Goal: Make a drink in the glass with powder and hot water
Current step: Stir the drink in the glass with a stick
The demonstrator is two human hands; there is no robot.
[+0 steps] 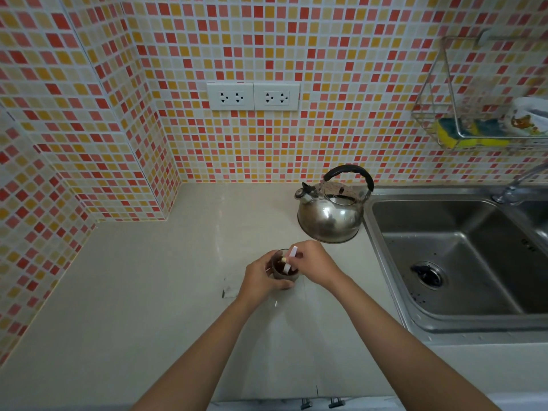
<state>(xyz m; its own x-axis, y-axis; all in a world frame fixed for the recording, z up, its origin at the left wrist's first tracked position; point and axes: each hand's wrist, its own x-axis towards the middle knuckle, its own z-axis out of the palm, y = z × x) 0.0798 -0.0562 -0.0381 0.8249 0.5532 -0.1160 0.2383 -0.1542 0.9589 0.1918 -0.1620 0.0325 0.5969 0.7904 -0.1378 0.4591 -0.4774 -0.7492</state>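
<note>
Countertop (148, 292) | glass (283, 272): dark drink | left hand (261, 281) wraps glass | right hand (315, 266) pinches, apparently, stirrer (289, 262)

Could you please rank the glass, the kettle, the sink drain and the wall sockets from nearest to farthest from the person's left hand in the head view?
From the left hand:
1. Glass, gripped in that hand.
2. Kettle, behind and right on the counter.
3. Sink drain, far right in the basin.
4. Wall sockets, up on the tiled wall.

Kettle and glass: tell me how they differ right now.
The kettle is shiny opaque metal; the glass is clear and shows dark liquid. The kettle stands untouched by the sink; the glass is gripped by the left hand while the right hand holds a white stick in it. Both sit upright on the counter.
</note>
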